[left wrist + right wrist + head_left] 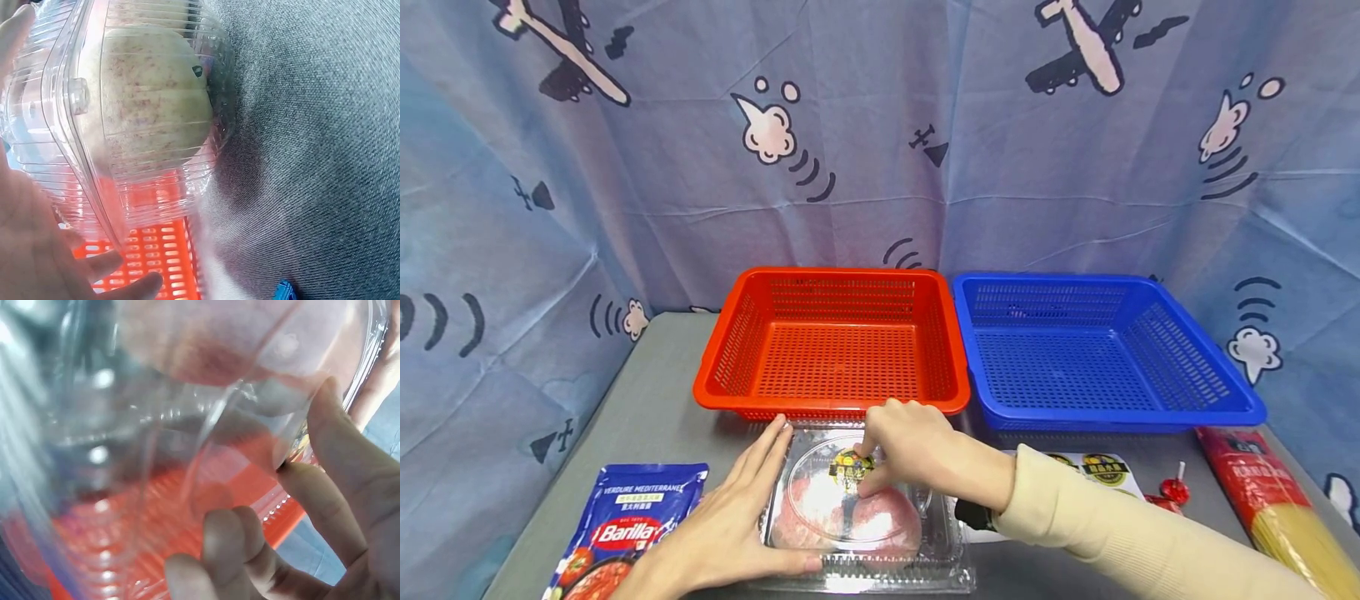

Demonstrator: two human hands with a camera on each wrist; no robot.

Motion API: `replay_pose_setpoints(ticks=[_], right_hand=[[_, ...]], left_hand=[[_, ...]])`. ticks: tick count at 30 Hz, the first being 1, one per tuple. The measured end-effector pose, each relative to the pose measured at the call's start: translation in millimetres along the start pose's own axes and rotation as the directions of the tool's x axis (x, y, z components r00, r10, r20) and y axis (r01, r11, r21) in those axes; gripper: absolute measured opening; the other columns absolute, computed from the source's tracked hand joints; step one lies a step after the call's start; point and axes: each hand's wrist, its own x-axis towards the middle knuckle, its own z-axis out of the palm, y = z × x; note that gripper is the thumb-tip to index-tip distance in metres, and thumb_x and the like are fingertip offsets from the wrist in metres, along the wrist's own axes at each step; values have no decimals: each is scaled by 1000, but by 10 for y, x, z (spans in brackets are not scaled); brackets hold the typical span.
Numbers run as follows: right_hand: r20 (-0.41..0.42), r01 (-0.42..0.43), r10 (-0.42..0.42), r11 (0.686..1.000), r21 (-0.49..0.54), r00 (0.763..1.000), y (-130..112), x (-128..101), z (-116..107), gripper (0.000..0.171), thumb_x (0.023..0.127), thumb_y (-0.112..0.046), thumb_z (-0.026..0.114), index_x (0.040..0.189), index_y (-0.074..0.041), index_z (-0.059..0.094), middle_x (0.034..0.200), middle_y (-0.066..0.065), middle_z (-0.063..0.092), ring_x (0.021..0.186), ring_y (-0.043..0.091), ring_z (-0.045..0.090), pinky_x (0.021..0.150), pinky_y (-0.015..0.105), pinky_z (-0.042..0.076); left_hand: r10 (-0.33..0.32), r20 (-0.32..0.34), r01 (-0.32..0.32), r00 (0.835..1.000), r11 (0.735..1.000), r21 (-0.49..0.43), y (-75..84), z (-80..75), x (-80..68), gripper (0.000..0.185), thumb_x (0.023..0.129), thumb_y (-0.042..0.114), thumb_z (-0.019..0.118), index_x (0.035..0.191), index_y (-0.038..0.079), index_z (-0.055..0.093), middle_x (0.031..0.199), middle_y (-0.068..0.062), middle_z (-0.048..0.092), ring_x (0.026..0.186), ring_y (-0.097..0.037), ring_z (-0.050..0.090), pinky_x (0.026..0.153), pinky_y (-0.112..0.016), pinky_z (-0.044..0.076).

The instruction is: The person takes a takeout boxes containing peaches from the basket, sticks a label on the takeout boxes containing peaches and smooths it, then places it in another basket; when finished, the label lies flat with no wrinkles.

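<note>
"Where do we have the clear container (852,537)?"

"On the grey table (673,383), just in front of the red basket (831,405), with round pinkish fruits (891,527) inside."

"And the fingers?"

"We see the left hand (730,518) spread wide, fingers and thumb touching the container's left and near edges. Our right hand (917,446) has thumb and forefinger at the sticker (847,469) on top; we can't tell whether they pinch it."

The box (938,533) looks glossy clear plastic, the red basket (838,362) smooth plastic, the tabletop (658,408) matt woven cloth.
</note>
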Motion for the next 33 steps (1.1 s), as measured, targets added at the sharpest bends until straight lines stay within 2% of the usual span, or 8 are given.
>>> replay_pose_setpoints(ticks=[6, 12, 15, 21, 28, 33], right_hand=[[-8, 14, -14, 999, 33, 1000, 56, -2, 7, 35, 64, -39, 96, 91, -21, 85, 90, 2, 79, 70, 19, 71, 56, 40, 53], [-7, 48, -48, 998, 43, 999, 85, -12, 2, 27, 67, -34, 95, 89, -21, 85, 93, 1, 81, 74, 21, 74, 55, 40, 53], [-9, 75, -75, 996, 55, 997, 108, -27, -3, 26, 69, -32, 94, 90, -20, 85, 92, 0, 81, 72, 17, 73, 53, 37, 51], [-46, 126, -123, 990, 65, 991, 165, -63, -2, 28, 70, -32, 93, 94, -19, 85, 79, -3, 78, 57, 3, 56, 48, 27, 43], [-52, 161, -158, 985, 69, 986, 183, -73, -10, 26, 70, -28, 93, 94, -19, 85, 65, -9, 71, 55, 0, 51, 47, 25, 40], [-52, 176, -172, 980, 96, 984, 217, -80, -3, 26, 71, -29, 92, 95, -19, 85, 56, -11, 59, 52, 0, 41, 44, 22, 32]], left_hand=[[-2, -2, 2, 1000, 1000, 9, -3, -1, -1, 132, 66, 83, 74, 165, 33, 2, 174, 11, -1, 156, -36, 24, 96, -83, 39], [23, -31, -22, 999, 999, 32, -22, 3, -1, 131, 66, 84, 72, 166, 30, 8, 174, 9, 3, 155, -37, 27, 96, -80, 42], [40, -53, -38, 998, 998, 50, -33, 8, 2, 131, 66, 86, 72, 166, 27, 11, 174, 8, 5, 155, -37, 29, 97, -78, 43], [76, -91, -71, 993, 996, 60, -58, 21, 11, 130, 65, 85, 73, 166, 24, 16, 174, 5, 11, 153, -38, 31, 94, -78, 45], [96, -101, -92, 990, 995, 49, -84, 26, 15, 130, 65, 83, 75, 166, 25, 17, 173, 4, 13, 152, -39, 32, 95, -78, 45], [100, -102, -94, 990, 994, 61, -95, 26, 6, 129, 66, 83, 74, 166, 25, 16, 173, 4, 14, 152, -39, 33, 97, -76, 45]])
